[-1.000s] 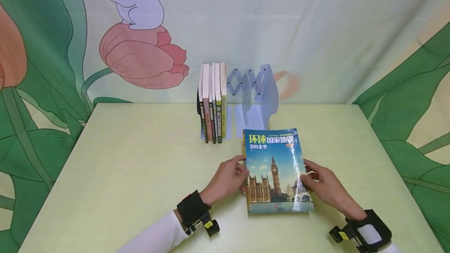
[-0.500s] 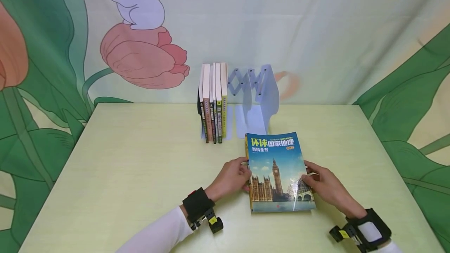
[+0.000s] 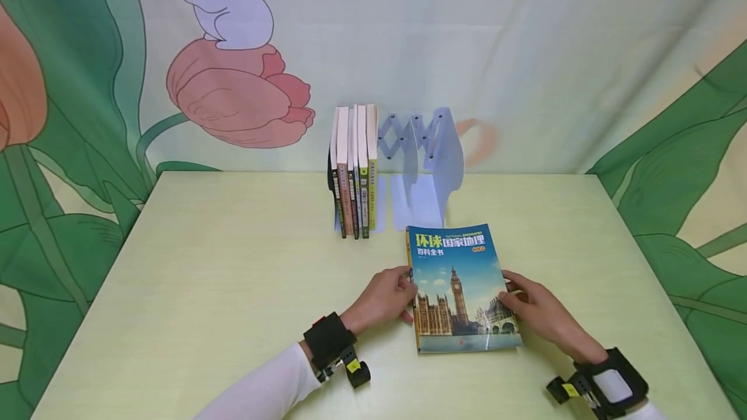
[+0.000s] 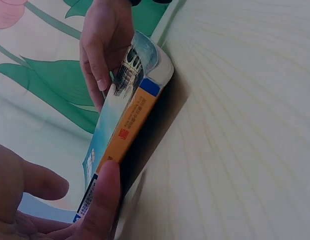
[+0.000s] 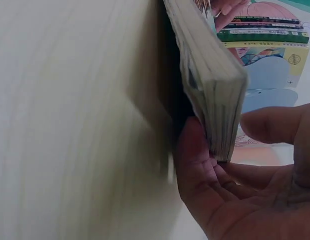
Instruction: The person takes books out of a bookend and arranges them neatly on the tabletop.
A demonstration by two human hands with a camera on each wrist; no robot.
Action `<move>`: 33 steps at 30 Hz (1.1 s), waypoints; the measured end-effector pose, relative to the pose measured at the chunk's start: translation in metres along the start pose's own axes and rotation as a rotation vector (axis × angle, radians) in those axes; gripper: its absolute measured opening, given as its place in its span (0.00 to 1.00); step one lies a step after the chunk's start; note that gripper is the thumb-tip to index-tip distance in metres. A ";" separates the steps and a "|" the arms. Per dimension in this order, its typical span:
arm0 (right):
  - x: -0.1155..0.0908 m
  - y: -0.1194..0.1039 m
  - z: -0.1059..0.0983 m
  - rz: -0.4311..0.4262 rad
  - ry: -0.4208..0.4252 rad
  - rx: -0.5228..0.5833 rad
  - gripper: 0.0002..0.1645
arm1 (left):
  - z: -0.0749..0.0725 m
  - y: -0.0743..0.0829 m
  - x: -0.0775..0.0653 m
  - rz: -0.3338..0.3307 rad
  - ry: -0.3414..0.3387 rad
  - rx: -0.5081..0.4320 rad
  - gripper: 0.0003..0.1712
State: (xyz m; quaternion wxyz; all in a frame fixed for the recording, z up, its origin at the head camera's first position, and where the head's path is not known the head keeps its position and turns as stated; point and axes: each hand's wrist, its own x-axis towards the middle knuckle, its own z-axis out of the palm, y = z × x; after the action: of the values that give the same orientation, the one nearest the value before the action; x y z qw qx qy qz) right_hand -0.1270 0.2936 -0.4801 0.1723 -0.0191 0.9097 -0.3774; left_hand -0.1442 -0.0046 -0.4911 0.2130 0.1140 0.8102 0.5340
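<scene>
Blue picture book [image 3: 458, 290] is being held flat, with its cover facing up, over the pale table [image 3: 233, 277], just in front of a light blue book stand [image 3: 448, 154]. A tall clock tower and a long building are being shown on the cover. Its orange spine side is being pinched by the left hand [image 3: 382, 297], with a finger set along the spine and the thumb by the cover. Its other long side is being pinched by the right hand [image 3: 539, 313], with the thumb on top and fingers tucked under. Neither hand is being spread wide; just a narrow space, filled by the book, is being left between thumb and fingers. A dark shadow is being cast under the book, but whether all of it is being lifted cannot be told. In the left part of the stand, a row of thin books [image 3: 355, 180] is being held upright, side by side, with the spines facing out. To the right of the row, one thin blue divider [image 3: 411, 161] is standing before the right end wall, and crossed bars [image 3: 391, 136] are being shown at the back. Black bands [image 3: 328, 342] with small cameras are being worn on both wrists, next to white sleeves [image 3: 262, 384].
</scene>
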 end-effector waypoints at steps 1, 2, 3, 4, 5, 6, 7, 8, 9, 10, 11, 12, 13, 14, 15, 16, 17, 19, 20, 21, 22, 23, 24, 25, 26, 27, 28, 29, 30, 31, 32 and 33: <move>0.000 0.000 0.000 0.002 -0.005 -0.001 0.37 | 0.000 0.000 0.000 0.004 0.001 0.001 0.32; 0.000 0.001 0.000 0.004 -0.007 0.001 0.38 | 0.000 0.000 0.000 0.007 0.002 0.003 0.33; 0.000 0.001 0.000 0.007 -0.009 0.001 0.38 | 0.000 0.000 0.000 0.010 0.003 0.006 0.33; -0.001 0.001 0.000 0.014 -0.011 0.002 0.39 | 0.000 0.000 0.000 0.014 0.006 0.019 0.33; -0.001 0.001 0.000 0.016 -0.014 0.001 0.39 | 0.001 0.000 0.000 0.021 0.012 0.038 0.33; -0.002 0.001 0.000 0.020 -0.017 0.002 0.39 | 0.001 0.001 0.000 0.027 0.019 0.060 0.32; -0.002 0.001 0.000 0.021 -0.019 -0.002 0.40 | 0.001 0.001 0.000 0.034 0.025 0.079 0.31; -0.003 0.001 0.001 0.026 -0.018 -0.002 0.40 | 0.001 0.001 0.000 0.042 0.031 0.104 0.30; -0.003 0.001 0.001 0.031 -0.021 -0.002 0.40 | 0.001 0.001 0.000 0.051 0.041 0.130 0.28; -0.003 0.000 0.001 0.041 -0.021 0.003 0.40 | 0.001 0.002 0.000 0.062 0.056 0.161 0.25; -0.004 0.000 0.001 0.047 -0.021 0.007 0.40 | 0.001 0.002 0.000 0.073 0.070 0.189 0.23; -0.004 0.000 0.002 0.054 -0.019 0.012 0.40 | 0.001 0.002 0.000 0.084 0.078 0.212 0.20; -0.004 0.000 0.002 0.060 -0.018 0.019 0.40 | 0.001 0.002 0.000 0.090 0.086 0.233 0.17; -0.004 0.000 0.002 0.064 -0.014 0.024 0.39 | 0.000 0.002 0.000 0.095 0.097 0.255 0.15; -0.005 -0.001 0.003 0.067 -0.011 0.028 0.39 | 0.000 0.002 -0.001 0.100 0.106 0.270 0.14; -0.005 -0.001 0.003 0.064 -0.003 0.021 0.38 | 0.000 0.002 -0.001 0.104 0.112 0.282 0.14; -0.006 -0.002 0.003 0.055 0.008 0.004 0.38 | 0.000 0.003 -0.001 0.106 0.111 0.289 0.14; -0.007 -0.002 0.004 0.028 0.042 -0.042 0.36 | -0.001 0.003 -0.001 0.101 0.112 0.288 0.14; -0.007 -0.003 0.004 0.015 0.064 -0.074 0.35 | -0.002 0.003 -0.002 0.101 0.113 0.283 0.14; -0.008 -0.004 0.004 0.003 0.084 -0.104 0.34 | -0.002 0.003 -0.002 0.101 0.114 0.279 0.15; -0.009 -0.004 0.004 -0.007 0.105 -0.132 0.33 | -0.003 0.003 -0.003 0.099 0.113 0.275 0.17; -0.009 -0.005 0.003 -0.014 0.122 -0.153 0.32 | -0.003 0.003 -0.004 0.096 0.115 0.274 0.20; -0.010 -0.006 0.003 -0.022 0.137 -0.170 0.32 | -0.004 0.002 -0.005 0.092 0.120 0.275 0.23; -0.011 -0.007 0.003 -0.028 0.149 -0.185 0.32 | -0.004 0.002 -0.006 0.091 0.127 0.280 0.25; -0.012 -0.008 0.003 -0.035 0.158 -0.195 0.32 | -0.005 0.002 -0.007 0.092 0.138 0.292 0.25; -0.013 -0.009 0.003 -0.044 0.167 -0.202 0.32 | -0.006 0.002 -0.008 0.097 0.154 0.308 0.25; -0.014 -0.011 0.003 -0.056 0.178 -0.210 0.32 | -0.007 0.003 -0.009 0.104 0.170 0.324 0.24; -0.015 -0.012 0.003 -0.070 0.189 -0.216 0.32 | -0.008 0.004 -0.010 0.111 0.191 0.343 0.23; -0.016 -0.013 0.003 -0.088 0.201 -0.221 0.32 | -0.009 0.005 -0.012 0.122 0.212 0.359 0.22; -0.017 -0.014 0.003 -0.106 0.213 -0.227 0.32 | -0.010 0.007 -0.014 0.132 0.232 0.373 0.21; -0.018 -0.015 0.004 -0.124 0.224 -0.232 0.32 | -0.011 0.009 -0.016 0.141 0.249 0.388 0.21; -0.019 -0.016 0.004 -0.145 0.237 -0.239 0.32 | -0.012 0.011 -0.018 0.147 0.263 0.399 0.21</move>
State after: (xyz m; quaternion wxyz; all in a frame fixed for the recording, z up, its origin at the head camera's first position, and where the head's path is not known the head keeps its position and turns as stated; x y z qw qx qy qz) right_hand -0.1094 0.2826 -0.4659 0.0327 -0.0602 0.9582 -0.2778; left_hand -0.1343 -0.0171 -0.4726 0.0398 0.1419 0.9100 0.3876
